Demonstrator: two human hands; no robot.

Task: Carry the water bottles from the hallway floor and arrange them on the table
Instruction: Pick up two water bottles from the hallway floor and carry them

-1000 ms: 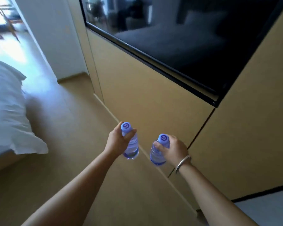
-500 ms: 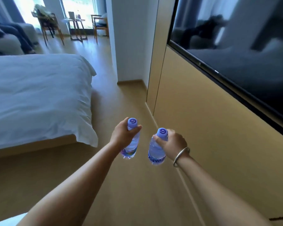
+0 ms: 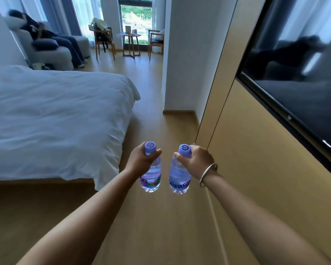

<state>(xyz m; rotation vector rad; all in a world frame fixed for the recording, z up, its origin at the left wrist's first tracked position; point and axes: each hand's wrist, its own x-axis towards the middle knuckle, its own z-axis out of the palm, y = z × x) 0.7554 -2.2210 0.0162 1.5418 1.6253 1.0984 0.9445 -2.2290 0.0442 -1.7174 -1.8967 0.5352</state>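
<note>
- Your view has swung up off the wood-panelled wall and down the length of the room: a second ago you saw mostly panel and the dark screen (image 3: 294, 77); now the small round counter (image 3: 131, 36) by the window shows at the far end, past the bed (image 3: 55, 115).
- Your grip has not altered through that turn. The fingers of your left hand (image 3: 141, 161) are clenched round the neck of the left bottle (image 3: 151, 176), just under its purple cap.
- The fingers of your right hand (image 3: 197, 161) are grasping the right bottle (image 3: 180, 178) the same way, thumb across the neck; the bangle (image 3: 208, 175) sits at that wrist.
- Both bottles hang upright and side by side, near each other but not touching, above the wooden floor (image 3: 161, 226), level with the foot corner of the bed and to its right.
- What this means, as I judge it: the pick-up is done for these two and you are in the carrying leg, with the counter well beyond the bed.
- Something small already stands on that counter; it is too far to tell what.
- A person sits on the sofa (image 3: 65, 52) beyond the bed, left of the counter; two chairs flank it, so you will likely need to reach in between them to set the bottles down.
</note>
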